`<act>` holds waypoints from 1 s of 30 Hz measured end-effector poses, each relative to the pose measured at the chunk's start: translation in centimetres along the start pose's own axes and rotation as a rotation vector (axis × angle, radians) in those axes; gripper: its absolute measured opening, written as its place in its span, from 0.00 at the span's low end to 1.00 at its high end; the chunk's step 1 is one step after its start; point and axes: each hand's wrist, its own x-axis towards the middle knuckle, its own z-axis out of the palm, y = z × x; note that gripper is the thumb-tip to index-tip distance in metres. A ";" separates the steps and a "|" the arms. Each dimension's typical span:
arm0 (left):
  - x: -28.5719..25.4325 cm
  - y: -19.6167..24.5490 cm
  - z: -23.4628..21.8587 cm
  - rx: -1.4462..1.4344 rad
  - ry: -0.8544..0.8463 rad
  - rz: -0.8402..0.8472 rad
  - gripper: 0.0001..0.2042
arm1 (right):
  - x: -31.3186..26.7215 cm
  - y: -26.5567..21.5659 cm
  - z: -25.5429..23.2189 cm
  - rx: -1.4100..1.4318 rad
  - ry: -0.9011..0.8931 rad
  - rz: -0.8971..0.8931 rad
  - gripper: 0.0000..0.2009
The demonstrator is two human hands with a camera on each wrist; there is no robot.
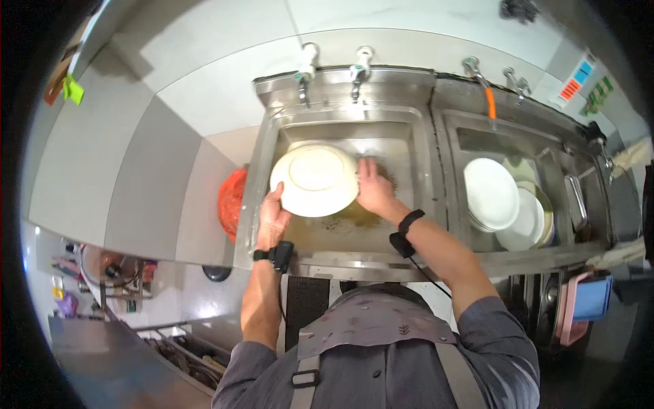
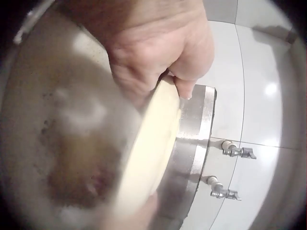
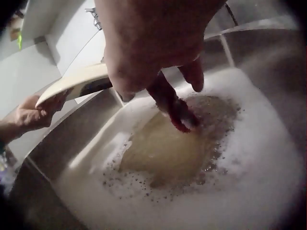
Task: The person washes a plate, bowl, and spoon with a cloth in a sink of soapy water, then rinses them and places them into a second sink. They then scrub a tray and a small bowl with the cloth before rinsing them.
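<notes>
A cream plate (image 1: 315, 178) is tilted above the left sink basin, its ringed underside facing up in the head view. My left hand (image 1: 272, 215) grips its left edge, thumb on the ringed face and fingers behind the rim, as the left wrist view also shows for the plate (image 2: 151, 148). At the opposite edge is my right hand (image 1: 375, 187), fingers extended and right beside the rim. In the right wrist view, the fingers of that hand (image 3: 153, 62) point down over cloudy, foamy water (image 3: 168, 148).
White plates (image 1: 490, 194) are stacked in the right basin (image 1: 470, 133). Taps (image 1: 359, 73) line the wall behind the sink, one with an orange hose (image 1: 490, 103). A red plastic bag (image 1: 233, 201) sits left of the sink.
</notes>
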 end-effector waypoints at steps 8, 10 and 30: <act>-0.3 -0.1 1.5 0.043 -0.205 -0.134 0.18 | -0.1 4.0 -2.2 -0.181 0.409 -0.451 0.20; -0.4 -0.5 2.3 0.064 -0.264 -0.159 0.16 | -1.4 4.9 -5.2 -0.197 0.476 -0.440 0.17; 5.0 -7.1 11.8 0.858 -0.391 -0.407 0.18 | -18.9 33.6 -22.8 -0.315 0.831 0.704 0.10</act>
